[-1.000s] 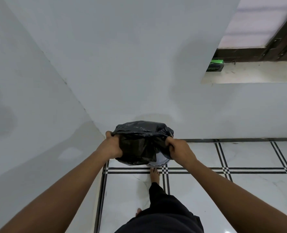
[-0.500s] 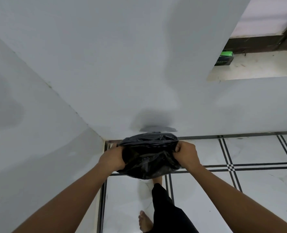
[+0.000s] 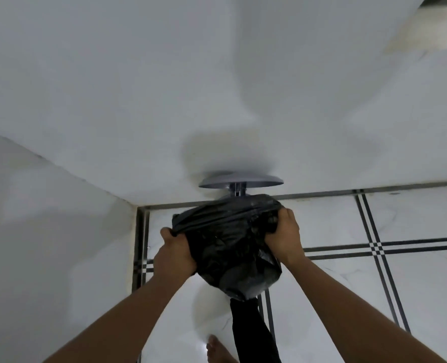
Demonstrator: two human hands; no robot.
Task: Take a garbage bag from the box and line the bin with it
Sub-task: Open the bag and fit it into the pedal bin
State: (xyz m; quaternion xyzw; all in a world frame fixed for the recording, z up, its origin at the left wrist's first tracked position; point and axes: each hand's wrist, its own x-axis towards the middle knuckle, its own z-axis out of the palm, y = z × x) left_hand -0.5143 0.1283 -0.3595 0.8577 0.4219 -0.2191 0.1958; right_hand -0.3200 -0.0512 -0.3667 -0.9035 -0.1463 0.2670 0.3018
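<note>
A black garbage bag (image 3: 227,244) is stretched over the top of a bin in the floor corner, and it hides almost the whole bin body. The bin's grey lid (image 3: 240,181) stands raised behind it against the wall, on a hinge. My left hand (image 3: 175,254) grips the bag's edge on the left side. My right hand (image 3: 282,234) grips the bag's edge on the right side, slightly further back. The box is out of view.
White walls meet in a corner right behind and left of the bin. The floor (image 3: 374,284) is white tile with dark double lines. My leg in black trousers (image 3: 251,331) and a bare foot (image 3: 217,349) stand just in front of the bin.
The view has tilted down and closer. The grey lid has come into sight behind the bag. Both hands kept their grip and drew the bag's edge lower around the bin.
</note>
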